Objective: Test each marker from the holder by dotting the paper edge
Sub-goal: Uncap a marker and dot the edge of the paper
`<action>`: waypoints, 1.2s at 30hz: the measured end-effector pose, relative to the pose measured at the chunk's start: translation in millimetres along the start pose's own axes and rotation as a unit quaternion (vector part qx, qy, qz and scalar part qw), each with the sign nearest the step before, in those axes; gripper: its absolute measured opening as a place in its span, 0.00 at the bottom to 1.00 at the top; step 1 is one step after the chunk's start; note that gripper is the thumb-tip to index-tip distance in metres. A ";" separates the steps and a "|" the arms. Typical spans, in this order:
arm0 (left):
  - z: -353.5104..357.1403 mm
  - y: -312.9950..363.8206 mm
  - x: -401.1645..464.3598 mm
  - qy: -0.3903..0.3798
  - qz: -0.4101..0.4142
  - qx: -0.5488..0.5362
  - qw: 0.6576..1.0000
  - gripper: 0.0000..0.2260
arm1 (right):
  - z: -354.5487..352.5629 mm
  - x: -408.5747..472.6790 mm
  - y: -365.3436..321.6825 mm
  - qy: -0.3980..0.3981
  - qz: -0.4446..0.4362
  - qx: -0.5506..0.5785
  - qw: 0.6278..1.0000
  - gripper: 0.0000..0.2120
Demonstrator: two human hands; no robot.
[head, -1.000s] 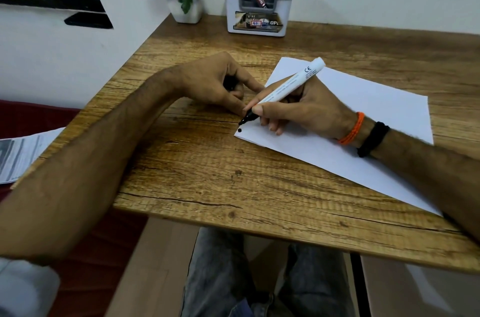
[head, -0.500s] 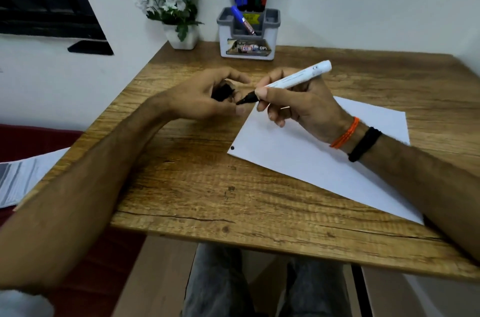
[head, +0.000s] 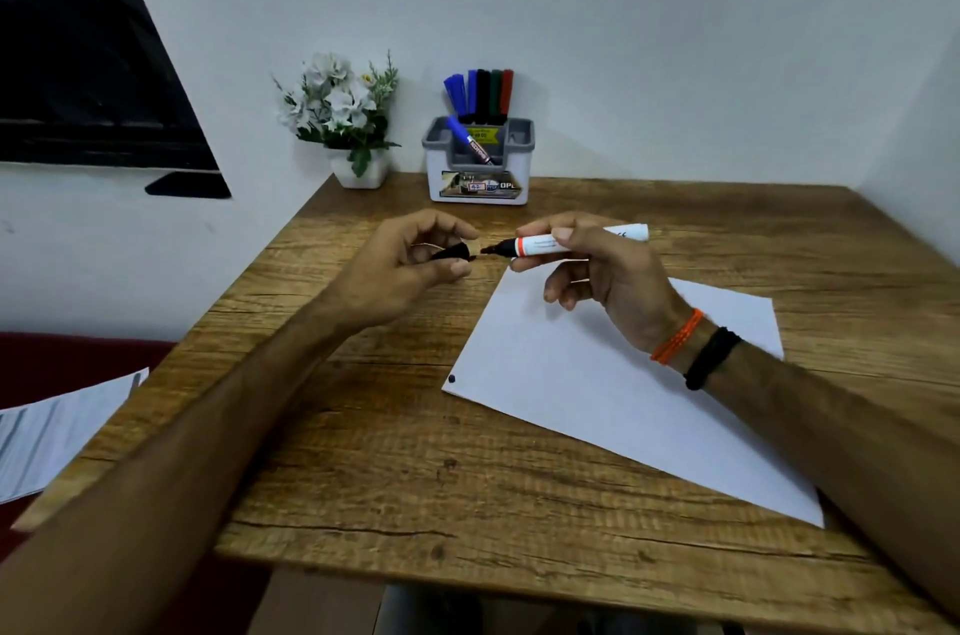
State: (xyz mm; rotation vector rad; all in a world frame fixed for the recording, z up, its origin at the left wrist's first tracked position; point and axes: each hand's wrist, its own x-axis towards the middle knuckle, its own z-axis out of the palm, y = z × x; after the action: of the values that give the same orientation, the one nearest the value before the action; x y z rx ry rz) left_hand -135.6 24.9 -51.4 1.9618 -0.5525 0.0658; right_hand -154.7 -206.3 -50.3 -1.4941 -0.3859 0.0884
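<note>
**One dot down, most markers still waiting**

The right hand (head: 597, 265) is gripping the uncapped black marker (head: 566, 243) above the table, its tip pointing at the black cap (head: 451, 252) the left hand (head: 410, 270) is pinching. A single black dot (head: 451, 379) is sitting at the paper (head: 597, 374) near-left corner. Judging by the holder (head: 478, 166) at the far edge, six markers are awaiting testing

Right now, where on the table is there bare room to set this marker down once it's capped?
Bare wood lies left of the paper, from its dotted corner to the table front edge, and right of the holder along the wall. It is crowded at the back left, where the flower pot and holder stand, and mid-table, where both hands meet over the marker.
</note>
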 end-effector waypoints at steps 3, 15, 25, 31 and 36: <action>-0.2 -0.5 -0.5 0.020 -0.011 -0.033 0.999 0.11 | 0.0 0.2 0.9 0.003 0.001 -0.005 1.000 0.15; 7.0 7.4 -4.7 0.035 0.032 -0.031 0.998 0.11 | 6.4 0.2 3.1 0.020 -0.017 -0.042 0.999 0.07; 8.2 11.2 -6.0 0.053 -0.012 -0.076 0.996 0.13 | -2.4 2.8 3.9 0.022 -0.028 -0.041 0.999 0.11; 8.0 11.2 -7.1 0.064 -0.022 -0.111 0.992 0.12 | -10.3 6.9 3.0 0.030 -0.104 -0.131 0.985 0.08; 14.6 11.0 -7.9 0.088 -0.012 -0.141 0.986 0.09 | -14.2 7.5 4.8 -0.012 -0.122 -0.112 0.986 0.12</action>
State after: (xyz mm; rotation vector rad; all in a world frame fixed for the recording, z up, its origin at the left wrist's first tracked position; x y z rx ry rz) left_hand -150.0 11.2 -51.0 1.6677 -0.3993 0.1367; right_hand -142.6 -217.1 -53.9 -1.6565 -0.6107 -0.1354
